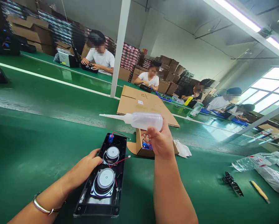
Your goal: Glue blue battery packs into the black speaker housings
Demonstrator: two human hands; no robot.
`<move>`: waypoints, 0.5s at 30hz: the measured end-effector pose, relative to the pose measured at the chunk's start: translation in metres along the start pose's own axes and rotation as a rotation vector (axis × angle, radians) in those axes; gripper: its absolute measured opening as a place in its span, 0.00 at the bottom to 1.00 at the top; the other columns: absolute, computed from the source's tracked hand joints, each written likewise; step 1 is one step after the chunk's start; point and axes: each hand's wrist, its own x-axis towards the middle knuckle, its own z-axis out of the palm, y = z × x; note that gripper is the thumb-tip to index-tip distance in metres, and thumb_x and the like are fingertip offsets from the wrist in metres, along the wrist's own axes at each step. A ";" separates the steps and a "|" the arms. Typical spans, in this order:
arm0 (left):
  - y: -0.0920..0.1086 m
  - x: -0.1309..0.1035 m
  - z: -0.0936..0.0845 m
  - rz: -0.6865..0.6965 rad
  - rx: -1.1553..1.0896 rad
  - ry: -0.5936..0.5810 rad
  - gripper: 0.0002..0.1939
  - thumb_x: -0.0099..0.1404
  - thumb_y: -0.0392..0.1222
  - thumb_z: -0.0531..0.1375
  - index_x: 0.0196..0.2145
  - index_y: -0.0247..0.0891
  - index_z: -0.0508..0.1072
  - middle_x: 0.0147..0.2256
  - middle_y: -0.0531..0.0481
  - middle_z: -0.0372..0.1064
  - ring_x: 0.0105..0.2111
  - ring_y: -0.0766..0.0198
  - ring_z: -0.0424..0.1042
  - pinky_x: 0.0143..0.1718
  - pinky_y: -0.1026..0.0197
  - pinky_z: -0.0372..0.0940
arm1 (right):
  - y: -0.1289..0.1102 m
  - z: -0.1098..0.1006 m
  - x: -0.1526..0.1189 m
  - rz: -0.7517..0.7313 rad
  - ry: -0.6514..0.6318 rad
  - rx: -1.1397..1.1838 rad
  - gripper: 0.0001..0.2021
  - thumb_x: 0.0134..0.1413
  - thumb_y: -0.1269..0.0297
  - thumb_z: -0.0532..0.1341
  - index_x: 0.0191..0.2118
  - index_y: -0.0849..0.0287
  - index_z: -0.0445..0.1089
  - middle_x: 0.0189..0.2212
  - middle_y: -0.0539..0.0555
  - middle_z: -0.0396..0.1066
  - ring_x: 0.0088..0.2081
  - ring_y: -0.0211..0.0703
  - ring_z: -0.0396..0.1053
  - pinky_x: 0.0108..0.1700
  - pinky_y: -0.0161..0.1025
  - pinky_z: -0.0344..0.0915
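My right hand (161, 138) is closed round a translucent squeeze bottle (146, 120), held in the air nearly level with its long thin nozzle pointing left. Below it lies a black speaker housing (99, 174) with its inside facing up. My left hand (91, 163) grips the housing's left edge, thumb over the rim. Two round speakers with pale backs sit in it, the upper speaker (112, 153) and the larger lower speaker (106, 178). A blue cylindrical part (111, 138) with red wire is at the top end. Thin red leads with white plugs trail from the speakers.
Behind the bottle, a small cardboard box (139, 149) holds wired blue parts, beside a white cloth (182, 149). Flattened cardboard (151, 105) lies farther back. On the right are a plastic water bottle (253, 160), a black clip-like object (233, 183) and a yellow-handled tool (260, 192). Several co-workers sit opposite.
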 end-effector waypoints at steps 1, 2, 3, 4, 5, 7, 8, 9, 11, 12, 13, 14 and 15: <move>0.002 -0.001 0.000 0.007 0.004 -0.024 0.23 0.59 0.46 0.54 0.52 0.36 0.67 0.45 0.44 0.73 0.44 0.48 0.72 0.40 0.54 0.68 | 0.001 0.000 -0.001 -0.023 0.017 0.021 0.31 0.43 0.54 0.71 0.51 0.52 0.58 0.45 0.53 0.65 0.46 0.46 0.68 0.49 0.43 0.70; 0.004 -0.002 0.000 0.014 0.006 -0.062 0.24 0.61 0.47 0.54 0.54 0.36 0.66 0.47 0.43 0.72 0.47 0.47 0.71 0.43 0.54 0.68 | 0.001 0.000 -0.002 -0.058 0.042 0.034 0.31 0.44 0.51 0.70 0.52 0.51 0.57 0.47 0.53 0.64 0.48 0.47 0.67 0.51 0.46 0.69; 0.006 -0.003 0.001 0.024 0.002 -0.105 0.25 0.63 0.49 0.54 0.56 0.37 0.64 0.50 0.44 0.71 0.50 0.47 0.69 0.45 0.54 0.67 | 0.000 0.000 -0.003 -0.095 0.065 0.037 0.33 0.46 0.48 0.68 0.55 0.50 0.55 0.49 0.54 0.63 0.50 0.49 0.65 0.54 0.49 0.67; 0.007 -0.004 0.001 0.037 -0.009 -0.127 0.26 0.64 0.51 0.53 0.57 0.39 0.63 0.52 0.44 0.69 0.52 0.47 0.67 0.48 0.54 0.66 | -0.001 0.001 -0.005 -0.121 0.074 0.029 0.35 0.47 0.45 0.66 0.57 0.49 0.52 0.51 0.55 0.62 0.53 0.50 0.64 0.55 0.51 0.65; 0.008 -0.005 0.001 0.049 -0.022 -0.146 0.27 0.65 0.53 0.53 0.58 0.39 0.62 0.53 0.44 0.68 0.54 0.47 0.65 0.50 0.54 0.65 | -0.003 0.001 -0.006 -0.127 0.071 0.011 0.37 0.48 0.43 0.65 0.59 0.49 0.50 0.52 0.56 0.61 0.54 0.52 0.63 0.56 0.53 0.64; 0.007 -0.006 0.002 0.070 -0.037 -0.171 0.28 0.66 0.55 0.52 0.60 0.40 0.61 0.56 0.45 0.66 0.56 0.49 0.63 0.53 0.54 0.62 | -0.007 0.002 -0.010 -0.097 0.044 -0.044 0.39 0.47 0.41 0.64 0.60 0.51 0.50 0.52 0.59 0.61 0.55 0.56 0.62 0.56 0.55 0.65; 0.006 -0.006 0.003 0.077 -0.040 -0.175 0.28 0.66 0.56 0.51 0.60 0.41 0.61 0.56 0.46 0.65 0.56 0.50 0.63 0.55 0.55 0.61 | -0.008 0.003 -0.012 -0.083 0.037 -0.073 0.40 0.46 0.41 0.65 0.60 0.53 0.51 0.51 0.59 0.62 0.54 0.57 0.63 0.55 0.55 0.66; 0.004 -0.005 0.003 0.080 -0.046 -0.180 0.29 0.66 0.57 0.51 0.60 0.41 0.61 0.57 0.46 0.64 0.56 0.50 0.63 0.55 0.55 0.61 | -0.010 0.004 -0.015 -0.077 0.034 -0.097 0.40 0.45 0.40 0.66 0.59 0.54 0.53 0.50 0.60 0.63 0.53 0.58 0.63 0.54 0.55 0.67; 0.000 -0.004 0.004 0.068 -0.073 -0.200 0.30 0.66 0.58 0.51 0.61 0.43 0.59 0.58 0.47 0.63 0.55 0.51 0.64 0.54 0.54 0.62 | -0.012 0.009 -0.020 -0.105 0.026 -0.133 0.38 0.46 0.40 0.65 0.57 0.54 0.55 0.51 0.60 0.63 0.53 0.58 0.64 0.52 0.54 0.68; -0.002 -0.004 0.004 0.059 -0.094 -0.212 0.30 0.66 0.58 0.51 0.61 0.43 0.58 0.58 0.47 0.63 0.55 0.50 0.65 0.53 0.54 0.63 | -0.012 0.013 -0.022 -0.133 0.001 -0.142 0.36 0.47 0.40 0.65 0.57 0.53 0.54 0.52 0.60 0.62 0.53 0.58 0.64 0.51 0.54 0.69; -0.003 -0.003 0.004 0.054 -0.114 -0.218 0.31 0.66 0.58 0.51 0.62 0.43 0.58 0.57 0.47 0.63 0.54 0.50 0.65 0.52 0.53 0.63 | -0.013 0.017 -0.025 -0.155 -0.047 -0.139 0.34 0.49 0.40 0.64 0.56 0.52 0.53 0.53 0.59 0.62 0.53 0.57 0.65 0.51 0.53 0.69; -0.003 -0.003 0.004 0.055 -0.125 -0.216 0.31 0.66 0.58 0.51 0.62 0.42 0.57 0.57 0.46 0.63 0.54 0.49 0.66 0.52 0.53 0.64 | -0.012 0.021 -0.027 -0.168 -0.111 -0.128 0.32 0.51 0.41 0.63 0.55 0.51 0.53 0.53 0.59 0.62 0.53 0.56 0.65 0.50 0.53 0.70; -0.002 -0.003 0.005 0.060 -0.123 -0.212 0.31 0.66 0.58 0.51 0.62 0.42 0.57 0.58 0.46 0.63 0.54 0.49 0.65 0.52 0.54 0.64 | -0.011 0.025 -0.029 -0.170 -0.169 -0.118 0.31 0.52 0.42 0.63 0.54 0.51 0.52 0.53 0.58 0.63 0.53 0.54 0.66 0.49 0.53 0.70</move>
